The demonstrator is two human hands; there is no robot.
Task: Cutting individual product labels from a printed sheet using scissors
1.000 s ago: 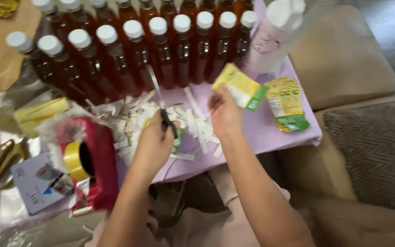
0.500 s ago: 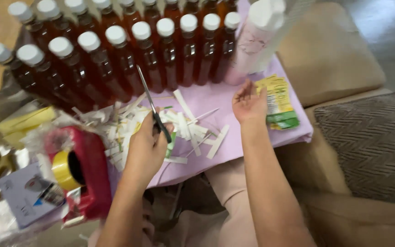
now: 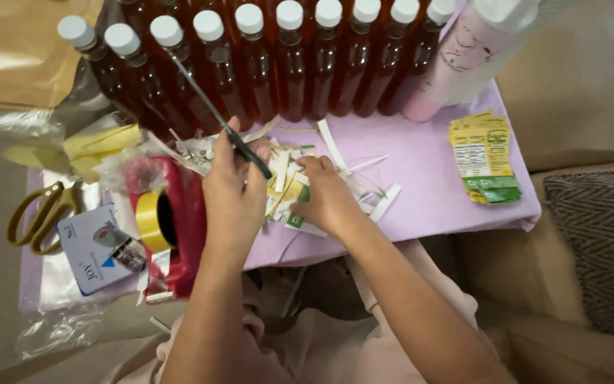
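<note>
A: Where are the black-handled steel scissors (image 3: 214, 117)?
B: Grasped in the left hand (image 3: 232, 192), blades up. Right hand (image 3: 325, 195) pinches a yellow-green paper label (image 3: 287, 193) on the lilac worktop (image 3: 421, 171), beside the amber bottles (image 3: 278, 64). Trimming step, I judge; next needs alignment

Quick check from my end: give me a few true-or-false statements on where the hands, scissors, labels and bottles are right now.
1. The left hand holds black-handled scissors. True.
2. The right hand rests on the label stack. False: it is in the pile of paper scraps; the stack lies apart, further right.
3. The bottles have white caps. True.
4. The red tape dispenser stands right of both hands. False: it stands to their left.
5. The yellow-handled scissors are in a hand. False: they lie unheld at far left.
</note>
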